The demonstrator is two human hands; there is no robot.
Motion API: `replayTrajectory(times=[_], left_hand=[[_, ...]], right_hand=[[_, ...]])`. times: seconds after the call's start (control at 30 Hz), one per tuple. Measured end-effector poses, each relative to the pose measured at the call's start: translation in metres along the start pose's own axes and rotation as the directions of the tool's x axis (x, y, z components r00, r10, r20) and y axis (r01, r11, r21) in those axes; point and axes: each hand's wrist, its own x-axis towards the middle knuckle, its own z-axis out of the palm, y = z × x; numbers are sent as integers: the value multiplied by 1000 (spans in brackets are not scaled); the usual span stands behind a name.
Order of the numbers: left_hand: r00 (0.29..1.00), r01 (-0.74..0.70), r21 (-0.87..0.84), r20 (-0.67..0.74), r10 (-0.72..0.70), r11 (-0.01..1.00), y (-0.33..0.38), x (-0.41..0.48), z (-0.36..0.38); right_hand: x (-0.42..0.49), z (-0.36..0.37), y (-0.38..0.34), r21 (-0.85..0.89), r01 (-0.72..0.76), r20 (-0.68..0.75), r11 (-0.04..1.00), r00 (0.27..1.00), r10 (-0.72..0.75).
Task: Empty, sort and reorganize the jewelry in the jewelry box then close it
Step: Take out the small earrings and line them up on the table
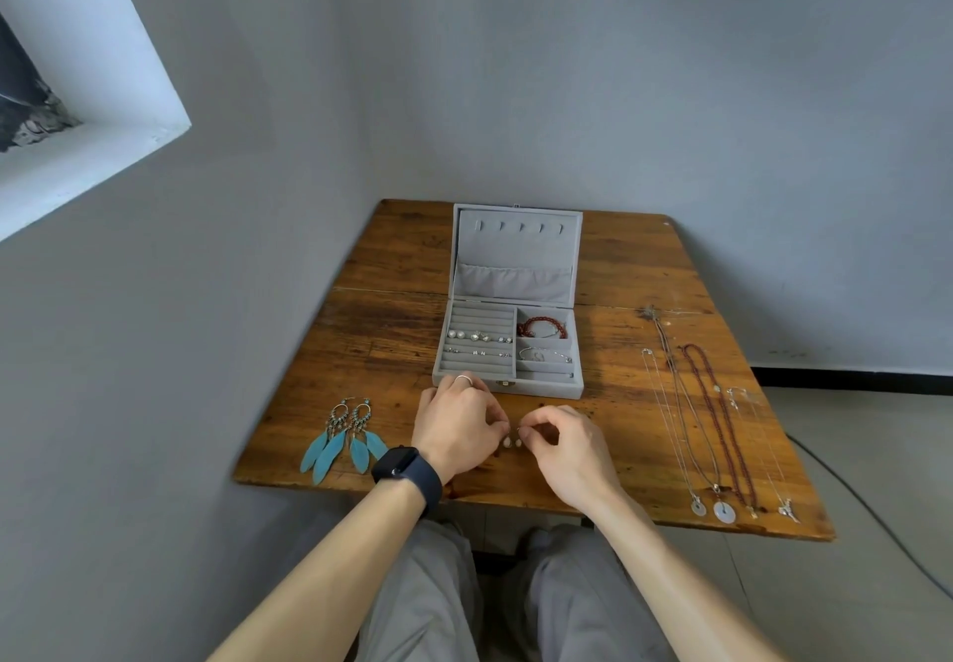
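The left hand [459, 424] and the right hand [570, 447] were close together over the near part of the table [392, 311], fingers curled. Thumb and forefinger of each pinched at the small earrings [509, 441], two pale drops that hung between the fingertips. The left hand had a ring [463, 379] on one finger and a dark watch [399, 466] on the wrist.

The box [508, 387] stood open just behind the hands, its lid [515, 249] upright. In its left part, studs [479, 336] sat in two rows between the grey rolls. On the right, a red bracelet [541, 327] lay in the far compartment and a silver bangle [544, 354] in the one before it.

The table was of worn brown wood and stood in a corner of grey walls, with a white window recess [93, 109] at the left.

Feather earrings [343, 437], blue, lay left of the left hand. Several necklaces [714, 429] lay stretched out in lines well to the right. A cable [866, 501] ran on the floor beyond them.
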Motion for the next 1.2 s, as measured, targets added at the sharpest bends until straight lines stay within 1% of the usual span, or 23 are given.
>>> replayTrajectory(times=[0.17, 0.37, 0.6, 0.9, 0.97, 1.03, 1.07, 1.1, 1.13, 1.17, 1.2], left_hand=[[1000, 8, 19, 2, -8, 1000, 0, 7, 6], [1000, 20, 67, -26, -18, 998, -1, 16, 13], [999, 16, 82, -39, -12, 996, -4, 22, 21], [998, 23, 79, -56, -19, 997, -5, 26, 23], [999, 21, 82, -52, -16, 996, -4, 23, 25], [999, 20, 57, -32, -18, 998, -9, 13, 25], [1000, 20, 62, -23, -19, 998, -10, 14, 24], [1000, 1, 78, -12, 0, 997, -9, 23, 19], [1000, 25, 62, 15, -26, 998, -9, 23, 16], [988, 38, 26, -150, -34, 999, -12, 30, -8], [973, 61, 15, -224, -57, 998, -10, 36, -36]], right_hand=[[12, 2, 0, -16, 4, 26, 1000, 1000, -4], [21, 5, 4, -37, 12, 5, 999, 1000, -12], [26, 7, 8, -60, 7, -8, 998, 1000, -8], [28, 4, 12, -13, 22, -34, 1000, 999, -22], [23, 3, 15, 21, 22, -34, 1000, 999, -21], [16, 1, 14, 17, 3, -1, 1000, 1000, -3], [20, 1, 17, -20, 6, -5, 1000, 1000, -6], [26, -3, 16, -1, 0, 14, 1000, 1000, 0], [22, -4, 16, -5, -8, 9, 1000, 1000, 8], [43, -23, -12, -36, 102, 3, 994, 995, -102], [60, -43, -38, -57, 174, 0, 983, 985, -174]])
